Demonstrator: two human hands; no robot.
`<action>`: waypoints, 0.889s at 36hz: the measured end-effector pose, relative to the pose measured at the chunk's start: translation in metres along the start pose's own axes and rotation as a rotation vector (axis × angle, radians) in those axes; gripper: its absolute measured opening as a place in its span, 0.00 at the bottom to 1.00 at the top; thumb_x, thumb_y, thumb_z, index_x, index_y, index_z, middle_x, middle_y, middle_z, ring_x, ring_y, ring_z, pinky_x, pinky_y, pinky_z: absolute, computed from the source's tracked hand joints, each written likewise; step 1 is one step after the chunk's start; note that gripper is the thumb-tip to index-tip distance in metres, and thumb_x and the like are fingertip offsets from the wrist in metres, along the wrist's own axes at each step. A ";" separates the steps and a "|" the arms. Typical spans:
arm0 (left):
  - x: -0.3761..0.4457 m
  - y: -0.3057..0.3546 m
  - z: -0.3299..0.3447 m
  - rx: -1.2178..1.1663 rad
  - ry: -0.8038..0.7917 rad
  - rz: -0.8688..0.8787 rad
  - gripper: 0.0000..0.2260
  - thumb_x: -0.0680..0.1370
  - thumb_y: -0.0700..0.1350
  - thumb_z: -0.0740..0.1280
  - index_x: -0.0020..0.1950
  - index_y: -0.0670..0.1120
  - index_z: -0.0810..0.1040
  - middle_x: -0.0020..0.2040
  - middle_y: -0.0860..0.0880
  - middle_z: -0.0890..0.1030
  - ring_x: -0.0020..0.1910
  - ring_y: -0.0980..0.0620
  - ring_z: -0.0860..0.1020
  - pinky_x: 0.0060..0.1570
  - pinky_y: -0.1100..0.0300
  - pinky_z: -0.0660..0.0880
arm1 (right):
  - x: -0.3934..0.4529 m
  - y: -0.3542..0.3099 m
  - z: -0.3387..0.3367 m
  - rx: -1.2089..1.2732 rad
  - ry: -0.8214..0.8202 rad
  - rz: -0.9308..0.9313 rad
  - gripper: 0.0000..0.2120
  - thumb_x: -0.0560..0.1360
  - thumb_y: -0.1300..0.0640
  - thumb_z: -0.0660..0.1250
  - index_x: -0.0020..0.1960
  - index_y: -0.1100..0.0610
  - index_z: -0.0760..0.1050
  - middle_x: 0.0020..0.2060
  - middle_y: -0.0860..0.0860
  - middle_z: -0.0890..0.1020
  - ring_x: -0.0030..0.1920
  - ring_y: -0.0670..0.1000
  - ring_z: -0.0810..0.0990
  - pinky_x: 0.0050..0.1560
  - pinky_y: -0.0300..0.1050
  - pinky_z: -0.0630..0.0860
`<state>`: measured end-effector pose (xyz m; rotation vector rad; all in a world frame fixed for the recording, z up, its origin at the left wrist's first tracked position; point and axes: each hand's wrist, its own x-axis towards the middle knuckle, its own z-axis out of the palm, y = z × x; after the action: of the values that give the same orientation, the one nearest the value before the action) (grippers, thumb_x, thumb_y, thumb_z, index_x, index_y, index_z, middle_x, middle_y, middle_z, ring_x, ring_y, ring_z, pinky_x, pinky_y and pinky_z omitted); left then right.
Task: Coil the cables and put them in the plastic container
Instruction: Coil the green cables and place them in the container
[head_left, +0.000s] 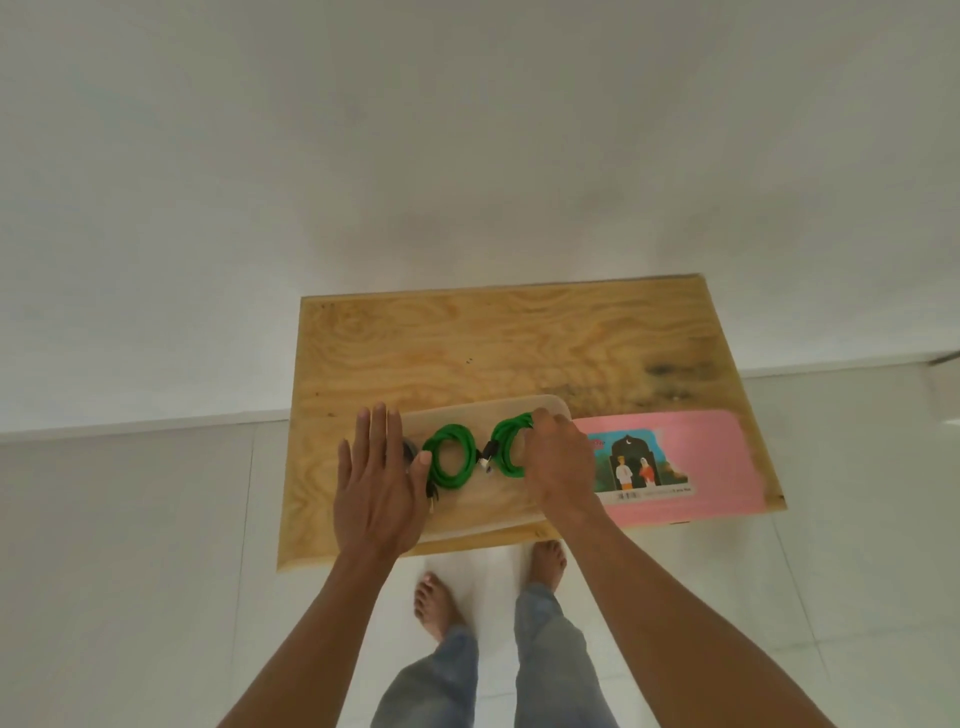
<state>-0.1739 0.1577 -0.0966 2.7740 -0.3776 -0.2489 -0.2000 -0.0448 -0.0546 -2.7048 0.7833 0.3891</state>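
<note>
- A clear, shallow, rectangular plastic container (483, 410) with rounded corners sits on the near part of a light plywood tabletop (467, 338), its near edge close to the table's front edge
- Two coils of green braided cable lie inside the container, side by side: the left green coil (451, 462) rests flat on the container floor, and the right green coil (506, 449) stands just beside it toward the container's right end
- A black plug with a silvery tip (487, 460) shows between the two coils
- The left hand (376, 488) lies flat over the container's left end, fingers straight and spread, grasping nothing; its thumb tip touches the outer edge of the left green coil
- A dark cable end (432, 493) pokes out from beside the left hand's thumb
- The right hand (558, 462) is curled over the right green coil, fingers clenched around its right side
- A pink rectangular lid with a printed picture of two figures (675, 457) lies flat on the tabletop, just right of the container
- Two bare feet and blue jeans legs stand on the white tiled floor (130, 571) below the table's front edge
</note>
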 end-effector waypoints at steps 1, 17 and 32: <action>0.000 0.000 0.000 0.003 -0.001 0.001 0.32 0.82 0.60 0.40 0.81 0.44 0.49 0.82 0.48 0.47 0.81 0.49 0.43 0.79 0.47 0.47 | 0.001 -0.001 0.001 0.002 -0.003 0.004 0.13 0.81 0.62 0.59 0.64 0.60 0.71 0.57 0.59 0.80 0.56 0.61 0.79 0.51 0.54 0.76; 0.000 -0.002 0.004 0.001 0.013 -0.010 0.30 0.83 0.60 0.42 0.81 0.45 0.48 0.81 0.50 0.46 0.81 0.50 0.43 0.79 0.47 0.46 | -0.001 -0.008 0.011 0.232 0.064 0.086 0.15 0.84 0.56 0.56 0.65 0.63 0.71 0.61 0.59 0.78 0.58 0.61 0.78 0.50 0.51 0.74; 0.001 0.006 -0.013 -0.014 -0.036 -0.049 0.30 0.83 0.59 0.43 0.81 0.45 0.50 0.82 0.49 0.51 0.81 0.52 0.43 0.77 0.43 0.39 | -0.028 0.001 -0.024 0.580 0.135 0.171 0.20 0.81 0.53 0.63 0.69 0.61 0.72 0.60 0.59 0.81 0.62 0.58 0.78 0.62 0.49 0.73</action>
<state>-0.1712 0.1562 -0.0823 2.7708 -0.3162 -0.3130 -0.2195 -0.0407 -0.0233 -2.1430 0.9877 0.0033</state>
